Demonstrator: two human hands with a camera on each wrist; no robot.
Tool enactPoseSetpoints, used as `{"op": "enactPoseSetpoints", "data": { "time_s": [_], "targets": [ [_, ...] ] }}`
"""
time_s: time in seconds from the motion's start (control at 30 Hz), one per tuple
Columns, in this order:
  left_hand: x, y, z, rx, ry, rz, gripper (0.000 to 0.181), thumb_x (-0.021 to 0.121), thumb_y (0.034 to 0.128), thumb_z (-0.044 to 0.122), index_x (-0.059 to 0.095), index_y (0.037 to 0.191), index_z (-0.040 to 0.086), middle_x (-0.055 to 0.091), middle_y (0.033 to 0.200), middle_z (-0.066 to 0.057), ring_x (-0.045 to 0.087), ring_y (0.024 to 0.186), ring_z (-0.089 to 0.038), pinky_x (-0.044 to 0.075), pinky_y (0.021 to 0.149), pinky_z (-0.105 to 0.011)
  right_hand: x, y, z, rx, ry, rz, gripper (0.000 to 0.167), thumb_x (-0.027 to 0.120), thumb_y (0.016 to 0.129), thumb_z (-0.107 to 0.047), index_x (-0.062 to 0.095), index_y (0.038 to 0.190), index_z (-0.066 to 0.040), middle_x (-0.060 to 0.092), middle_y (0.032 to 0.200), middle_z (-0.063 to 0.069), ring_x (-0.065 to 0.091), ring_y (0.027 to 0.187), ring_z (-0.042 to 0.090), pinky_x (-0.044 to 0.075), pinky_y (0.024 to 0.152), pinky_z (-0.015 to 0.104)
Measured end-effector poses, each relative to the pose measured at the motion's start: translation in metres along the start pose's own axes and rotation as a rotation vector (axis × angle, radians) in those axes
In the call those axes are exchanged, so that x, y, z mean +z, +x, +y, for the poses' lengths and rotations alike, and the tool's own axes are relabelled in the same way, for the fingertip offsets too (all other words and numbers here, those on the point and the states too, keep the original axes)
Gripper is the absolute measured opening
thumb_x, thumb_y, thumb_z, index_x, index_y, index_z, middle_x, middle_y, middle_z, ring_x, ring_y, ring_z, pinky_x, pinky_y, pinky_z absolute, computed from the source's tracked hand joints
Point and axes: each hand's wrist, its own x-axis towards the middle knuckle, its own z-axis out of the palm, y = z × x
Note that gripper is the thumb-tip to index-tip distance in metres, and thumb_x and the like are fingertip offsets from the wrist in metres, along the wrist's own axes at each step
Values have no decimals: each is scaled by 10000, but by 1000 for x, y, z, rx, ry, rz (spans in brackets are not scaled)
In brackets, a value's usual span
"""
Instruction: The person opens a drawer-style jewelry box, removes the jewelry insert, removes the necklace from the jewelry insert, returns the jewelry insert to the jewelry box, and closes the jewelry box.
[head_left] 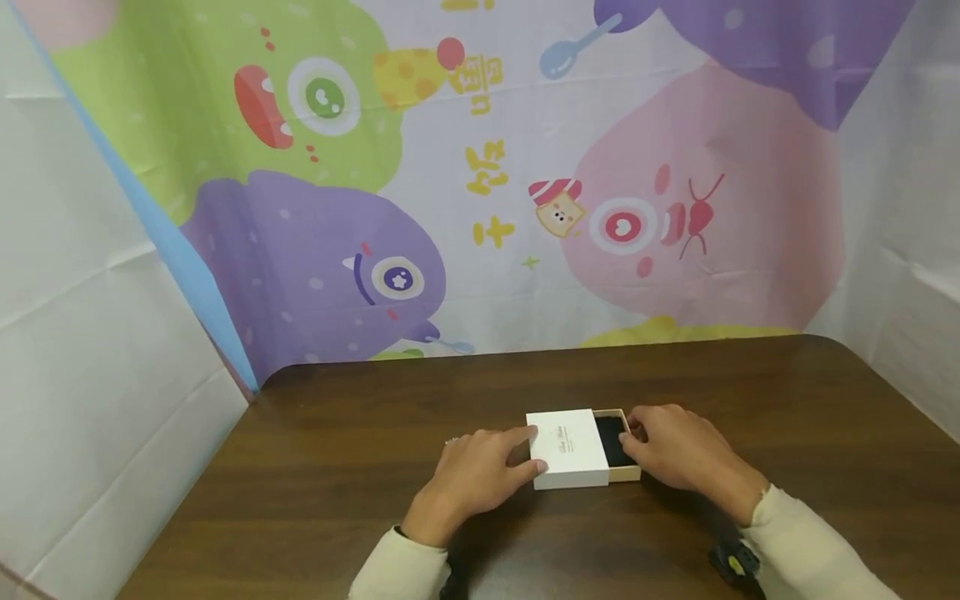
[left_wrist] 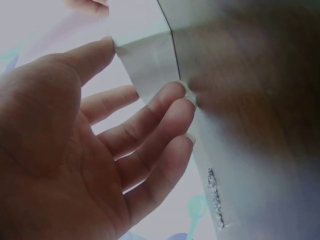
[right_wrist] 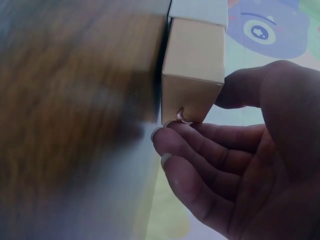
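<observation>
A small white slide-out box lies on the table, its sleeve (head_left: 566, 446) printed with fine lettering. Out of the sleeve's right end shows a tan drawer (head_left: 625, 474), lined with something black (head_left: 615, 442). My left hand (head_left: 480, 471) holds the sleeve's left end, thumb and index finger at its edge; the other fingers bend loosely beside it in the left wrist view. At the drawer's outer end, my right hand (head_left: 678, 446) grips the wall with thumb and fingers. A small notch (right_wrist: 183, 116) shows in that end in the right wrist view.
The dark wooden table (head_left: 375, 400) extends around the box. Behind it hangs a cloth (head_left: 517, 308) printed with cartoon monsters, and pale cloth (head_left: 97, 333) hangs on the left. A dark strap with a device (head_left: 735, 562) sits at the right wrist.
</observation>
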Motion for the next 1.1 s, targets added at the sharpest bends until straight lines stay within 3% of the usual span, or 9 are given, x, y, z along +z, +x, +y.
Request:
{"op": "enactPoseSetpoints", "data": {
  "time_s": [0.1,0.43,0.63,1.1],
  "targets": [
    [-1,0,0,0,1,-3,500,659,926,522,658,1349,255,606,703,93,531,653,-113,410,582,-368,0,0,0,-10,1,-1,271,653,925,-291,717,1064,-67,680,875,-55,604,758,105,512,683,422],
    [4,-4,-2,4,-18,-12,501,657,929,518,655,1353,250,509,654,147,496,595,-83,389,541,-332,3,-3,-2,-24,4,-9,245,650,931,-272,721,1066,-81,647,835,-75,559,715,102,480,644,390],
    [2,-1,-1,6,4,-2,495,657,928,518,656,1352,262,501,644,136,521,643,-101,406,569,-353,2,-3,-1,-31,11,-5,288,642,941,-271,716,1115,-54,696,922,-38,621,789,119,517,702,425],
    [0,-1,0,-6,10,-12,496,648,936,521,648,1361,265,635,762,108,577,708,-105,452,621,-404,1,0,-2,-44,11,-11,286,645,946,-281,723,1131,-77,677,899,-54,564,738,109,480,661,392]
  ]
}}
